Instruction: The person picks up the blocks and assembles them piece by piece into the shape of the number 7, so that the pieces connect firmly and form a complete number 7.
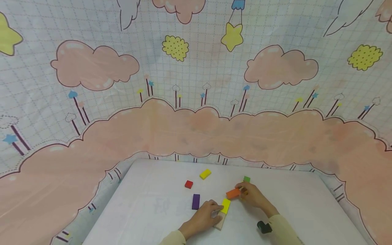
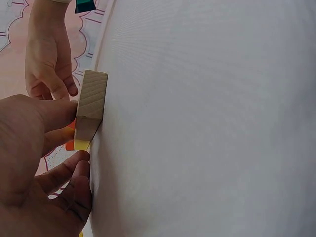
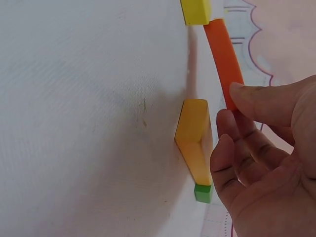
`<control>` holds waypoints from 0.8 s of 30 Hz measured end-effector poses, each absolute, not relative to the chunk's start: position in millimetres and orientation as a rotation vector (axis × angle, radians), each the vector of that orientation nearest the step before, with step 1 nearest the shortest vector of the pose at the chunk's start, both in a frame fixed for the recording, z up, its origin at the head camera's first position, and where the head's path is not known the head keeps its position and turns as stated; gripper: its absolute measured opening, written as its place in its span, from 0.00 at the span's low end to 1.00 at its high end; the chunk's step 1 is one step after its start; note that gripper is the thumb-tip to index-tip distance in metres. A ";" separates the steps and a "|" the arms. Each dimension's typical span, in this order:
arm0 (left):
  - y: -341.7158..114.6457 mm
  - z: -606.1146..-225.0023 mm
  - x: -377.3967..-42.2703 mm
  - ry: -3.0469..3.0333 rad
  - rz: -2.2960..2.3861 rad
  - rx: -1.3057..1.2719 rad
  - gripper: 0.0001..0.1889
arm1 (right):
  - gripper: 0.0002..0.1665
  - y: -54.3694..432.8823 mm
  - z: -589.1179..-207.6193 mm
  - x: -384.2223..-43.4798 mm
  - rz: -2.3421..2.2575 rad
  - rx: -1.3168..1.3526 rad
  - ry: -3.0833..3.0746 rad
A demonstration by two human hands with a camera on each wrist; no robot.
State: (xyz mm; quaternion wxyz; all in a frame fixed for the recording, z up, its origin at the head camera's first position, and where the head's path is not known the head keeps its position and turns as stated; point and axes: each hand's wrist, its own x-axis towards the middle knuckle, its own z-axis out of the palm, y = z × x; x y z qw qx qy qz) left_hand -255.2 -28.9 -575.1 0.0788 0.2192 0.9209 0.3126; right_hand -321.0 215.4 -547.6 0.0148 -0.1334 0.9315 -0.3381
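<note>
My left hand rests beside a plain wooden block, its thumb touching that block and its index finger on the yellow block joined end to end with it. The other fingers are bent near the tabletop. My right hand pinches an orange block between thumb and fingers. The orange block's far end meets the corner of the yellow block, and it slants away from it. Under the right fingers, a light orange block stands on the table, with a small green block just beyond it.
A purple block lies left of the left hand. Further back are a small red block and another yellow block. A dark object sits against the right sleeve. Behind the white tabletop hangs a cloud-patterned cloth.
</note>
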 end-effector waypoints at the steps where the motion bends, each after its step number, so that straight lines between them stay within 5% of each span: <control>1: -28.9 -574.9 -255.2 2.755 0.938 0.654 0.21 | 0.19 215.6 -547.4 -320.8 -1.048 -0.412 2.898; 24: -29.6 -576.9 -255.4 2.747 0.939 0.647 0.21 | 0.16 211.7 -557.5 -324.0 -1.111 -0.302 2.874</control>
